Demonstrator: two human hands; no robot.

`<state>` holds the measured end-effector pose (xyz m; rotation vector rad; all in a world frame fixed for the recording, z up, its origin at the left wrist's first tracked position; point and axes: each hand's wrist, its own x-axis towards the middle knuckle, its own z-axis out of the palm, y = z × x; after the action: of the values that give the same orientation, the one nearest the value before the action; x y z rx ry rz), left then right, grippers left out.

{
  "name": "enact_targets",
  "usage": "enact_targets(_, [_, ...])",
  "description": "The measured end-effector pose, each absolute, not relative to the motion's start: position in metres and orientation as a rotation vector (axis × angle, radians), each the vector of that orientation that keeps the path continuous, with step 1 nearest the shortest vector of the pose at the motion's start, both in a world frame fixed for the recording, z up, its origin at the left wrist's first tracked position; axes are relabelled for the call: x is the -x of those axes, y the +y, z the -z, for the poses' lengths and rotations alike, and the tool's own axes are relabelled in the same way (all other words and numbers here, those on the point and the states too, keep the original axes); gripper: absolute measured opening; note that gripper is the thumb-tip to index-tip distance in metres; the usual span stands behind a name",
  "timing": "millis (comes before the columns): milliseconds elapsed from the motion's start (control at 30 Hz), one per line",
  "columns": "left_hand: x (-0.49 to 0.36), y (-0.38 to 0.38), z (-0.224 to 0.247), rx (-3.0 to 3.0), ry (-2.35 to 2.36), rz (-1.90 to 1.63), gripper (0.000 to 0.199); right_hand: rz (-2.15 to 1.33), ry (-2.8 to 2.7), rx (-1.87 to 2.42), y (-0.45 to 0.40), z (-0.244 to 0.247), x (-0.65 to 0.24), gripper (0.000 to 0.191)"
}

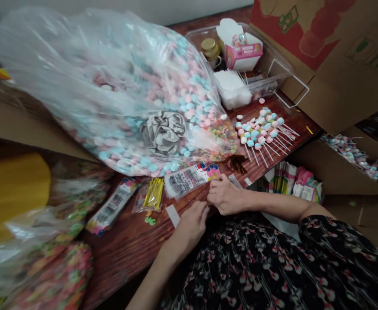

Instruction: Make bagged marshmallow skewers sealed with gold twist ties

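At the far left, a yellow object (11, 193) sits beside clear bags of multicoloured sweets (53, 275), and a huge clear plastic bag of pastel marshmallows (127, 99), cinched with a grey scrunchie (164, 131), leans across the reddish-brown wooden table (124, 254). Along the table's near side lie a barcode-printed packet (111, 206), a packet of gold twist ties (153, 194) and a white strip (172, 215). The left hand (192, 224) rests at the table edge just beside that strip, with its fingers curled towards the right hand (224, 196). The right hand's fingertips (215, 183) are close to the lower edge of a printed sticker sheet (189, 180). The hands nearly touch and both seem to pinch inward, but whether either grips anything is impossible to tell. Beyond them lie brown twist ties (236, 163) and rows of marshmallow skewers (260, 129), with a clear tray (240, 51) behind. A dark floral garment (256, 262) fills the lower right, below a cardboard carton (337, 172) holding more skewers (350, 155).
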<state>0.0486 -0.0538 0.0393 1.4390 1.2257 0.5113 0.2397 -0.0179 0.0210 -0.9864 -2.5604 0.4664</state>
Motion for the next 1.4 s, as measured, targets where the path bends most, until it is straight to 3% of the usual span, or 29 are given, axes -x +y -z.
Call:
enact_targets(133, [-0.046, -0.046, -0.034, -1.722, 1.373, -0.703, 0.016, -0.393, -2.321, 1.203, -0.001, -0.027, -0.253, 0.02])
enact_targets(300, [-0.044, -0.034, -0.028, -1.14, 1.371, -0.838, 0.023, -0.118, -2.146, 1.682, 0.037, -0.023, -0.272, 0.027])
enact_targets(467, [-0.05, -0.032, -0.018, -0.776, 1.34, -0.846, 0.036, -0.047, -2.236, 1.76, 0.048, -0.012, -0.268, 0.024])
enact_targets(633, [-0.046, -0.037, -0.013, -0.68, 1.286, -0.836, 0.037, -0.077, -2.177, 1.693, 0.044, -0.009, -0.269, 0.014])
enact_targets(867, [-0.048, -0.033, -0.02, -0.644, 1.267, -0.857, 0.032, -0.53, -1.747, 1.274, 0.043, -0.023, -0.293, 0.014])
enact_targets(1000, [-0.06, -0.022, -0.022, -0.785, 1.234, -0.845, 0.024, -0.601, -1.812, 1.149, 0.03, -0.037, -0.281, 0.011])
enact_targets(1233, [-0.066, -0.011, -0.028, -1.013, 1.226, -1.03, 0.018, -0.637, -2.114, 0.988, -0.002, -0.036, -0.22, 0.039])
enact_targets(1400, [-0.058, -0.022, -0.025, -1.038, 1.223, -1.033, 0.018, -0.673, -2.034, 0.962, -0.004, -0.029, -0.213, 0.037])
